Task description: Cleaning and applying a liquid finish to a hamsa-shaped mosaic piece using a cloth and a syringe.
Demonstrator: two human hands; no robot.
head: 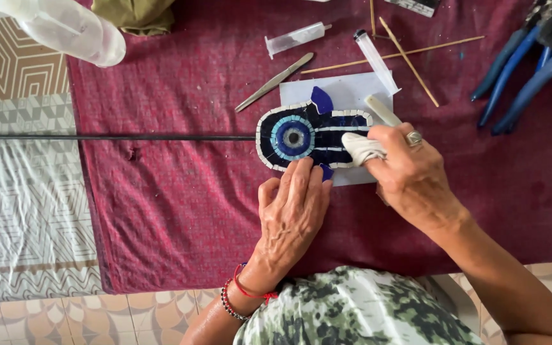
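Bare arms, two bracelets, one ring, a patterned top.

The left hand [294,207] wears no rings that show; at its wrist sit a thin red cord bracelet [250,291] and, just below it, a bracelet of dark and red beads [230,305]. The right hand [410,176] carries a silver ring [414,137] with a broad face on one finger. Both forearms are bare, with no sleeves in view. The top [359,310] is a light fabric with a mottled dark green and black print.
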